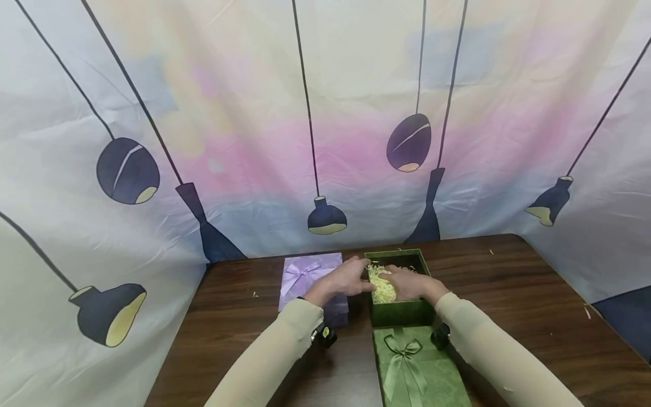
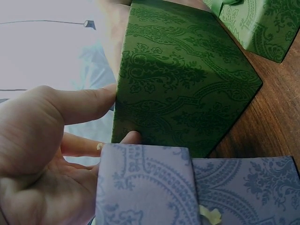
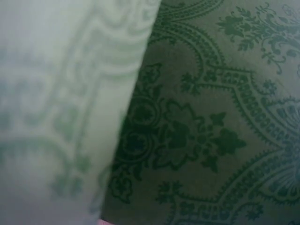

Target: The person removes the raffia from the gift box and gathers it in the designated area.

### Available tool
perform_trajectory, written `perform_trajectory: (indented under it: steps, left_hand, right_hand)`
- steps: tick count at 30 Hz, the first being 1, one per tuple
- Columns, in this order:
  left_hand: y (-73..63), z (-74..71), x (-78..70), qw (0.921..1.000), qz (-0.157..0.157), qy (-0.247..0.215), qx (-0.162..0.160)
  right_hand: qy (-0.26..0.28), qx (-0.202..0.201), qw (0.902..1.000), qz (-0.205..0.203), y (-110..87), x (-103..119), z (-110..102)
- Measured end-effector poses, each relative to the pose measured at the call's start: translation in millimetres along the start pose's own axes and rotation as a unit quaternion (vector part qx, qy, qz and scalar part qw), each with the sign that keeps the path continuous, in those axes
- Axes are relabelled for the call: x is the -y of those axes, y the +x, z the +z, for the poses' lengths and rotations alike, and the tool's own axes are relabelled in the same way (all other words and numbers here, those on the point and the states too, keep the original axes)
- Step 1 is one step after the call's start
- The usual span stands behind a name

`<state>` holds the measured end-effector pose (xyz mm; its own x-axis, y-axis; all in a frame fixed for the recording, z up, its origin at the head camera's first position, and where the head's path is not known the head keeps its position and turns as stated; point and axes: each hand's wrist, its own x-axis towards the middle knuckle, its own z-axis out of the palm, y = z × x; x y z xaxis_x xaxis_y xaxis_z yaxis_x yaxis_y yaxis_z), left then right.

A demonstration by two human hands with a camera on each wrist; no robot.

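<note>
A green patterned box stands lidless, with pale yellow shredded paper along its left side. My right hand reaches down into it at the shreds; its fingertips are partly hidden. At the box's left rim is my left hand, its thumb extended to the edge. In the left wrist view, the thumb meets the green wall and another fingertip touches it lower down. A purple box with a ribbon bow sits under and beside my left forearm. Green pattern fills the right wrist view; no clear fingers show there.
In front of the open box lies a green lid with a ribbon bow. Everything stands on a dark wooden table with a few stray shreds. A cloth backdrop printed with hanging lamps rises behind its far edge.
</note>
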<state>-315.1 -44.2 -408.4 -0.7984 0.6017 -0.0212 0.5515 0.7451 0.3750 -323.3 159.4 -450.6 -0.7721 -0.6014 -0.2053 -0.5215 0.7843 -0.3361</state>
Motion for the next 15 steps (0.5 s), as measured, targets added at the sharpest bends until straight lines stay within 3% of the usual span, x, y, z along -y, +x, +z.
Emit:
perform_trajectory:
  steps: [11,15]
  left_hand:
    - [-0.1,-0.2,-0.5,1.0000,-0.002,-0.007,0.000]
    - [0.3,-0.3,-0.1,0.9999,-0.003,-0.010,0.003]
  right_hand:
    - [-0.069,0.004,0.9975,-0.013,2.8,0.0,3.2]
    - [-0.081,0.024,0.9965,0.003,2.8,1.7,2.6]
